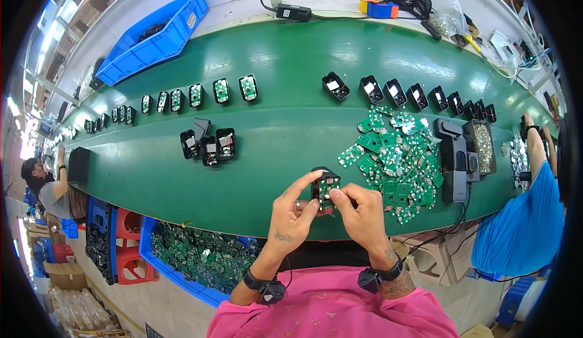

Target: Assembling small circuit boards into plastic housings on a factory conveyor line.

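Note:
Close to the bench's near edge, my left hand (294, 211) is closed round a small black plastic housing (316, 187) with a green circuit board (328, 193) set in its open face. On the other side, the fingers of my right hand (359, 207) press against the same housing, its thumb on the board's edge. Just right of my hands spreads a loose heap of green circuit boards (398, 186). Left of them, a few black housings (225, 145) stand grouped together, with white pieces and wires inside.
Housings with boards (221, 91) line the left of the green bench (279, 64); housings without boards (395, 93) line the right. A black machine (452, 162) stands beside a bin of small metal parts (484, 146). Blue crates (155, 37) sit behind and below. Co-workers (519, 235) flank both ends.

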A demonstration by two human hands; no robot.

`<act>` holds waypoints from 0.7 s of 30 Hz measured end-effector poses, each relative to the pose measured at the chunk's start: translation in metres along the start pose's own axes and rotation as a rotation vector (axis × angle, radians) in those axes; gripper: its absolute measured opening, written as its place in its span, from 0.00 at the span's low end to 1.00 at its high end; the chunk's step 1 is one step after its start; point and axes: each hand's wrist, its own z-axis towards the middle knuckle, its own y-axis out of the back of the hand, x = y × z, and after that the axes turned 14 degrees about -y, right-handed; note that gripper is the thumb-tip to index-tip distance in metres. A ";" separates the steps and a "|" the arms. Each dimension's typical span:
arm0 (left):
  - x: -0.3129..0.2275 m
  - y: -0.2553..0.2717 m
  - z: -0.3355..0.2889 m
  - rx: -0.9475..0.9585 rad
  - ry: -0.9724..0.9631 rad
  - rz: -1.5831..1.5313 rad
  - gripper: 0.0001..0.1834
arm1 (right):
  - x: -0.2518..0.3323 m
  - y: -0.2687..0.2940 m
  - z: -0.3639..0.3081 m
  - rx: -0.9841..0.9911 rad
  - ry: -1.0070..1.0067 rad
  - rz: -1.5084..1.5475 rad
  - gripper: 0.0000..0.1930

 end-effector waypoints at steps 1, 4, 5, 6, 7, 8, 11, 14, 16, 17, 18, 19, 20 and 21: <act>-0.004 0.001 0.001 0.011 0.039 -0.090 0.27 | 0.000 -0.001 0.000 0.000 -0.001 0.001 0.14; -0.002 -0.001 0.000 -0.012 0.087 -0.148 0.24 | -0.005 -0.004 0.002 -0.006 0.017 -0.030 0.15; 0.000 -0.002 0.000 -0.047 0.096 -0.116 0.22 | -0.010 -0.005 0.002 -0.011 0.043 -0.076 0.15; -0.001 -0.002 0.000 -0.047 0.097 -0.116 0.22 | -0.012 -0.005 0.003 -0.016 0.069 -0.123 0.15; -0.001 -0.002 0.000 -0.057 0.137 -0.132 0.20 | -0.010 -0.004 0.003 -0.015 0.068 -0.123 0.15; -0.002 -0.002 0.001 -0.066 0.177 -0.147 0.19 | -0.008 -0.003 0.004 0.005 0.004 -0.082 0.11; -0.001 -0.005 0.002 -0.047 0.214 -0.188 0.19 | -0.006 -0.006 0.006 0.059 -0.057 0.108 0.08; 0.002 -0.004 0.001 -0.033 0.249 -0.208 0.20 | -0.007 -0.006 0.009 0.143 -0.026 0.182 0.16; 0.001 -0.004 0.003 -0.041 0.255 -0.206 0.20 | -0.008 -0.006 0.012 0.193 0.003 0.104 0.20; 0.001 -0.005 0.003 -0.049 0.260 -0.204 0.20 | -0.008 -0.007 0.013 0.184 0.007 0.098 0.19; 0.001 -0.005 0.003 -0.050 0.258 -0.205 0.20 | -0.008 -0.007 0.013 0.174 0.014 0.089 0.19; 0.002 -0.005 0.003 -0.061 0.235 -0.175 0.19 | -0.006 -0.008 0.012 0.174 0.016 0.089 0.19; 0.002 -0.005 0.003 -0.072 0.212 -0.145 0.18 | -0.003 -0.010 0.010 0.177 -0.014 0.101 0.19; 0.004 -0.007 0.003 -0.071 0.212 -0.145 0.18 | -0.001 -0.011 0.008 0.180 -0.045 0.115 0.19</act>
